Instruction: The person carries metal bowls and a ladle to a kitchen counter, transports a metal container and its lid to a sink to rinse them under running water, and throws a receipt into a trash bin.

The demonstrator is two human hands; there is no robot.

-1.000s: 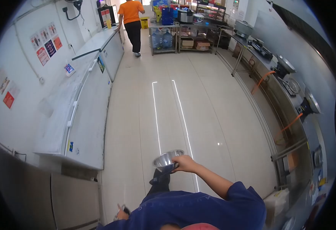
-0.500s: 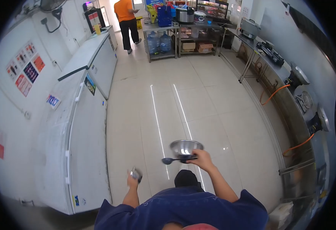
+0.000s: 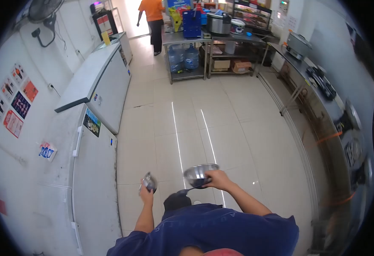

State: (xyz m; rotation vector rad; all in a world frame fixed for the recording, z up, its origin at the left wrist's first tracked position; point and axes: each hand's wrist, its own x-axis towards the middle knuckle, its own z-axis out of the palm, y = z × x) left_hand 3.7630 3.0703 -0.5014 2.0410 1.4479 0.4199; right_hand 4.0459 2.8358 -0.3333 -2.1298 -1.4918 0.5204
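Observation:
In my right hand (image 3: 218, 179) is a shiny steel mixing bowl (image 3: 195, 171), gripped by its rim and held level over the floor. The same hand also pinches a dark ladle (image 3: 192, 188), its handle running left below the bowl. The ladle's head blends into the dark trouser leg behind it. Off to the left, my left hand (image 3: 146, 194) is closed on a small metal bowl (image 3: 150, 182), tilted and slightly blurred. The fingers behind it are partly hidden.
White chest freezers (image 3: 94, 170) line the left wall. Along the right runs a steel counter (image 3: 300, 70) with burners. Ahead stand a steel table (image 3: 185, 39) with water jugs beneath and a rice cooker (image 3: 218, 23). A person in an orange shirt (image 3: 151, 9) is near the doorway.
I have moved forward along the tiled floor, and the table ahead looks closer. The ladle has swung lower. The person in orange has turned and shifted right in view.

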